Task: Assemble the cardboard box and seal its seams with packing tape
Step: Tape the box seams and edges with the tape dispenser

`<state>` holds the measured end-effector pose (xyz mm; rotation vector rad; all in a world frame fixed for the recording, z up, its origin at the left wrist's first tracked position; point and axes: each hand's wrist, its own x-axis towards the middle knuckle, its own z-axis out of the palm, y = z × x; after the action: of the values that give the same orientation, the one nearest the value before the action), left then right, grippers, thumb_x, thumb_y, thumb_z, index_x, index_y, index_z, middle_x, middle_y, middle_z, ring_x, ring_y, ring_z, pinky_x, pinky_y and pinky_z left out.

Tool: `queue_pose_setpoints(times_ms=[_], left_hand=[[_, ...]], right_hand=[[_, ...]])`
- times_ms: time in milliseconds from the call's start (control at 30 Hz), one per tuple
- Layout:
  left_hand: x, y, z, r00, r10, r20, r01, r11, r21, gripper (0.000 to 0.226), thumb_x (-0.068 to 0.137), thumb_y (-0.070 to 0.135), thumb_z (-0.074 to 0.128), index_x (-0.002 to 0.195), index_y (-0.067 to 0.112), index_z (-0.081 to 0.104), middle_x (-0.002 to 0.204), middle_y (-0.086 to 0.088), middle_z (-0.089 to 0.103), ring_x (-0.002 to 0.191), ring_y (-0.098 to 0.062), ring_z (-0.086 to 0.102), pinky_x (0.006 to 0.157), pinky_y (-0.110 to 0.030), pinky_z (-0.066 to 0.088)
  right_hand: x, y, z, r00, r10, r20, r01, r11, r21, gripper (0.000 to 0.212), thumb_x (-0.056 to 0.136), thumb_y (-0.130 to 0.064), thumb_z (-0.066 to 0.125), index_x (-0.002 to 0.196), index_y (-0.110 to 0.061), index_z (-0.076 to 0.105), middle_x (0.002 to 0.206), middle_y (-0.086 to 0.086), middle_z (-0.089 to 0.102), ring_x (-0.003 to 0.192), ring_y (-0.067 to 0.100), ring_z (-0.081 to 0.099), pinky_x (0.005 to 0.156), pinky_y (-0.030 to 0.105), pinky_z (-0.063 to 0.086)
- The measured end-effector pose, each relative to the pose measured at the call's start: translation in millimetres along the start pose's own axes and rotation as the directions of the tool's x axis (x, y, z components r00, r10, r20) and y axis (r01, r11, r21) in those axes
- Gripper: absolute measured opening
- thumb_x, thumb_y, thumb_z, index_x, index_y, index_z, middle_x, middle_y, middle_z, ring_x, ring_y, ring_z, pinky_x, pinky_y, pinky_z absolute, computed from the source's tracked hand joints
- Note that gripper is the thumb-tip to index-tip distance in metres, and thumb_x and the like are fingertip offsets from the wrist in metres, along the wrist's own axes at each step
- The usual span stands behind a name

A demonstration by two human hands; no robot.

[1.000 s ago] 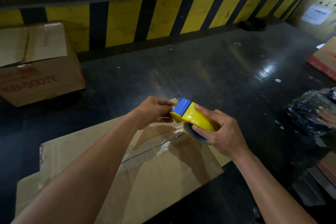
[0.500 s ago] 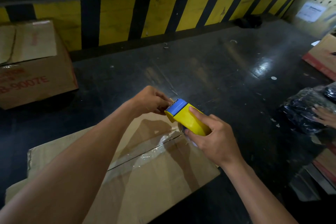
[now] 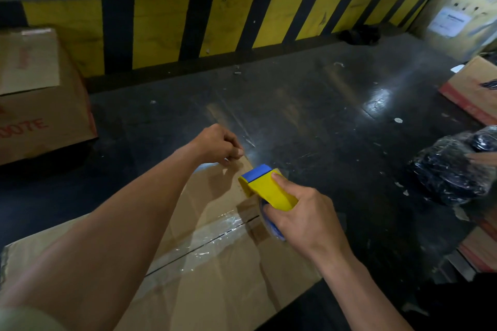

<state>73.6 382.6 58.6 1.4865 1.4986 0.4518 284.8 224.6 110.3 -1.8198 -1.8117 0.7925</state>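
Now it's seam-sealing: the right hand (image 3: 304,220) grips the yellow-and-blue plastic tape dispenser (image 3: 269,189) above the flat brown cardboard box (image 3: 215,285), while the left hand (image 3: 217,146) just beyond seemingly pinches clear packing tape (image 3: 212,236), which next needs pressing down.

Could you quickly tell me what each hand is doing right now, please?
Left hand: pinching, apparently the clear tape end, at the far edge of the box.
Right hand: gripping the tape dispenser.
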Motion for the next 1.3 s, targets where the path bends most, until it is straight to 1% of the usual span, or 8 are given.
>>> queue_pose_setpoints(times_ms=[133, 300, 433, 500, 633, 1000, 1133, 1300], left_hand=[[8.0, -1.4, -2.4, 1.000, 0.028, -0.013, -0.027, 0.993, 0.118, 0.016, 0.084, 0.006, 0.076, 0.072, 0.018, 0.077, 0.070, -0.003, 0.073, 0.064, -0.017, 0.070, 0.063, -0.026, 0.062], [17.1, -0.4, -2.9, 0.999, 0.035, -0.005, -0.033, 0.981, 0.190, 0.007, 0.080, 0.011, 0.077, 0.077, 0.016, 0.081, 0.074, 0.000, 0.076, 0.072, -0.022, 0.075, 0.069, -0.033, 0.063], [24.8, -1.2, 1.3, 1.000, 0.021, -0.009, -0.018, 0.981, 0.195, 0.014, 0.080, 0.005, 0.074, 0.073, 0.016, 0.079, 0.070, 0.002, 0.074, 0.070, -0.018, 0.072, 0.056, -0.023, 0.059], [28.3, -2.9, 3.0, 1.000, 0.004, -0.009, -0.002, 0.983, 0.182, 0.012, 0.081, 0.005, 0.072, 0.075, 0.013, 0.079, 0.071, -0.002, 0.073, 0.068, -0.017, 0.071, 0.053, -0.023, 0.057], [33.9, -7.8, 5.9, 0.999, -0.042, 0.003, 0.041, 0.983, 0.176, 0.013, 0.083, 0.006, 0.070, 0.073, 0.014, 0.075, 0.067, -0.001, 0.069, 0.065, -0.014, 0.066, 0.052, -0.024, 0.054], [43.2, -11.6, 4.1, 0.996, -0.073, 0.056, 0.065, 0.990, 0.124, 0.013, 0.086, 0.009, 0.070, 0.074, 0.013, 0.073, 0.057, 0.004, 0.065, 0.061, -0.013, 0.063, 0.052, -0.026, 0.053], [43.8, -10.0, 2.0, 0.996, -0.067, 0.058, 0.059, 0.990, 0.130, 0.007, 0.086, 0.008, 0.069, 0.081, 0.009, 0.075, 0.063, 0.000, 0.069, 0.060, -0.011, 0.064, 0.052, -0.026, 0.055], [45.8, -12.0, 4.3, 0.994, -0.075, 0.081, 0.061, 0.985, 0.160, 0.012, 0.085, 0.008, 0.069, 0.076, 0.012, 0.075, 0.065, -0.002, 0.068, 0.064, -0.014, 0.064, 0.056, -0.028, 0.056]], right_hand=[[1.2, 0.1, 8.2, 1.000, -0.012, -0.009, 0.012, 1.000, -0.021, 0.060, 0.079, -0.038, 0.072, 0.137, -0.039, 0.058, 0.072, -0.001, 0.057, 0.071, 0.018, 0.057, 0.066, 0.025, 0.046], [6.8, 1.6, 11.3, 0.999, -0.042, 0.012, 0.043, 0.996, -0.075, 0.054, 0.080, -0.037, 0.069, 0.133, -0.037, 0.060, 0.070, 0.001, 0.061, 0.067, 0.016, 0.054, 0.059, 0.024, 0.043], [11.4, 0.3, 13.8, 0.999, -0.028, 0.016, 0.029, 0.994, -0.102, 0.050, 0.080, -0.038, 0.068, 0.130, -0.039, 0.060, 0.071, -0.001, 0.056, 0.065, 0.016, 0.048, 0.048, 0.018, 0.035], [13.8, -1.0, 14.3, 1.000, -0.027, 0.012, 0.028, 0.995, -0.100, 0.055, 0.080, -0.039, 0.068, 0.134, -0.041, 0.057, 0.079, 0.002, 0.063, 0.069, 0.018, 0.048, 0.051, 0.022, 0.032], [16.8, -2.0, 16.6, 1.000, -0.029, 0.008, 0.029, 0.996, -0.086, 0.059, 0.080, -0.040, 0.067, 0.137, -0.041, 0.054, 0.084, 0.003, 0.068, 0.077, 0.023, 0.060, 0.063, 0.032, 0.047], [17.9, -3.7, 17.6, 1.000, -0.012, 0.021, 0.014, 0.996, -0.088, 0.053, 0.079, -0.039, 0.065, 0.132, -0.038, 0.058, 0.078, 0.002, 0.064, 0.072, 0.024, 0.060, 0.060, 0.036, 0.050], [18.9, -4.0, 16.9, 1.000, -0.002, 0.020, 0.003, 0.996, -0.088, 0.055, 0.079, -0.041, 0.066, 0.133, -0.039, 0.057, 0.081, 0.002, 0.066, 0.076, 0.024, 0.060, 0.062, 0.034, 0.050], [19.1, -5.7, 16.8, 1.000, -0.006, 0.031, 0.009, 0.995, -0.102, 0.046, 0.080, -0.041, 0.064, 0.125, -0.035, 0.061, 0.078, 0.002, 0.065, 0.073, 0.024, 0.058, 0.062, 0.034, 0.049]])
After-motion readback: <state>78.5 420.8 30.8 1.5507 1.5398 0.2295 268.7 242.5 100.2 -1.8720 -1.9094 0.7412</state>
